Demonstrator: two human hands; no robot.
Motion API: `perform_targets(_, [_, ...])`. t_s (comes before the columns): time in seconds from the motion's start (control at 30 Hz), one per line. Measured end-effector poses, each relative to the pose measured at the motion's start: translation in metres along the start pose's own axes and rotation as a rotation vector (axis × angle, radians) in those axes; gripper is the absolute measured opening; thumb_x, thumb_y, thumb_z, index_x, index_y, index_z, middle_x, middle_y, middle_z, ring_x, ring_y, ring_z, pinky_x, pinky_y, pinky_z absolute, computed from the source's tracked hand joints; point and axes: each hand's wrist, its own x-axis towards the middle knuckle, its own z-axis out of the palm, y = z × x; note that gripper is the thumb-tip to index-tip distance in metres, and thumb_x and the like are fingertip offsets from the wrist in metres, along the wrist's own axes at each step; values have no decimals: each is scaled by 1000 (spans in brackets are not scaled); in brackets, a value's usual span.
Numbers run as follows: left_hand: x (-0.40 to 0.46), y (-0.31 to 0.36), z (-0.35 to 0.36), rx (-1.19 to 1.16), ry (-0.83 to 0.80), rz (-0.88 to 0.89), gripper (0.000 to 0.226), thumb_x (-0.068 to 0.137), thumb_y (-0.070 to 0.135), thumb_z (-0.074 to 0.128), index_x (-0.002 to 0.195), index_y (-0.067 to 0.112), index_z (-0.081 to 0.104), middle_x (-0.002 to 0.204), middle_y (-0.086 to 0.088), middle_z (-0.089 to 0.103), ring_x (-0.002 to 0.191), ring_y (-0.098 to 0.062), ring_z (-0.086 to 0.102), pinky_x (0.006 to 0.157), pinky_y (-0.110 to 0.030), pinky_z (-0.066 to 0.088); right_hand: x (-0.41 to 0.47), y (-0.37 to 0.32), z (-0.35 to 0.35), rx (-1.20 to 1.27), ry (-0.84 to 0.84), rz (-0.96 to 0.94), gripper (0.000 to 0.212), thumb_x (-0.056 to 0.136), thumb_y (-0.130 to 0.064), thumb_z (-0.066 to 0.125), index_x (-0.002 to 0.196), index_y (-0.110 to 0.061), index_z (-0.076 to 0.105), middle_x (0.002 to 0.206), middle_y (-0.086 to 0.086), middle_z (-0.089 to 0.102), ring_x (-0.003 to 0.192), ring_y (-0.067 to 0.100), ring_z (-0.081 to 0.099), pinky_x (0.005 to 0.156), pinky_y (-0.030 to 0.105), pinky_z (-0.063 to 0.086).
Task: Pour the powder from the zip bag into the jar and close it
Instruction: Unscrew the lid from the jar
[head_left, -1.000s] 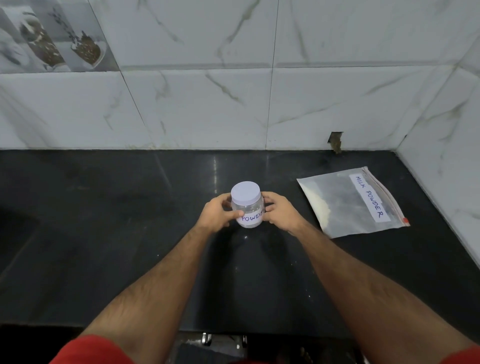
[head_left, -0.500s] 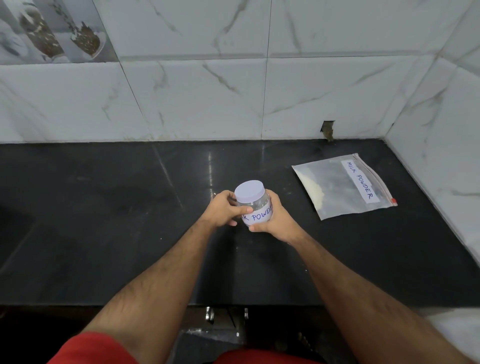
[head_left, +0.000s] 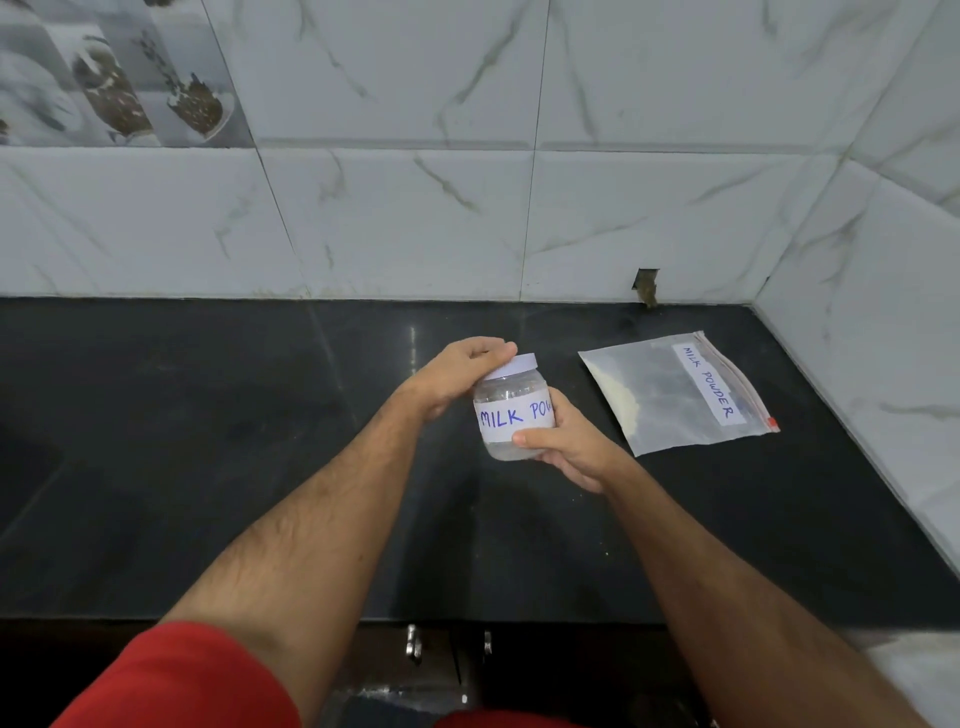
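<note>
A small clear plastic jar (head_left: 511, 415) with a white "MILK POWDER" label is held tilted above the black counter. My right hand (head_left: 563, 444) wraps around its body from the right and underneath. My left hand (head_left: 460, 371) grips the pale lavender lid (head_left: 517, 366) from above, and the lid sits on the jar. A clear zip bag (head_left: 675, 395) labelled "MILK POWDER" lies flat on the counter to the right, with a little pale powder gathered along its left side. Its red zip runs along the right edge.
The black stone counter (head_left: 208, 441) runs to white marble-pattern wall tiles (head_left: 415, 223) at the back and a side wall (head_left: 883, 312) at the right. The counter's front edge is near my body, with cabinet handles (head_left: 413, 642) below it.
The jar has been lifted off the counter and tilted so its label faces me. My left hand went from the jar's side to the lid; my right hand shifted under the body.
</note>
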Motion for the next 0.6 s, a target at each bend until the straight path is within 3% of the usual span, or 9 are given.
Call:
perform_targets(0.13, [5, 25, 2, -28, -50, 10, 18, 97, 40, 57, 104, 26, 66, 106, -4, 70, 97, -18, 66, 96, -38, 51, -3, -16, -5, 164, -96, -2, 86, 69, -22, 81, 145, -15, 40, 133, 15, 61, 121, 32, 61, 92, 47, 57])
perform_targets(0.27, [12, 41, 11, -85, -25, 26, 37, 83, 45, 71, 104, 14, 68, 95, -6, 71, 87, -22, 66, 86, -39, 51, -4, -27, -7, 187, -74, 3, 86, 66, -29, 83, 141, -19, 44, 132, 11, 63, 119, 32, 63, 80, 48, 60])
perform_targets(0.43, [19, 49, 17, -52, -2, 8, 28, 92, 40, 63, 94, 12, 68, 92, -16, 67, 85, -28, 61, 80, -37, 48, 0, -34, -4, 77, 50, -57, 82, 67, -28, 85, 138, -15, 46, 126, 13, 65, 110, 27, 66, 72, 36, 59])
perform_targets(0.6, [24, 44, 28, 25, 107, -32, 48, 87, 47, 66, 93, -1, 71, 81, -16, 69, 70, -24, 63, 67, -32, 49, 7, -35, -3, -253, 232, -177, 57, 72, -15, 84, 121, -23, 56, 107, 1, 71, 101, 23, 70, 70, 36, 61])
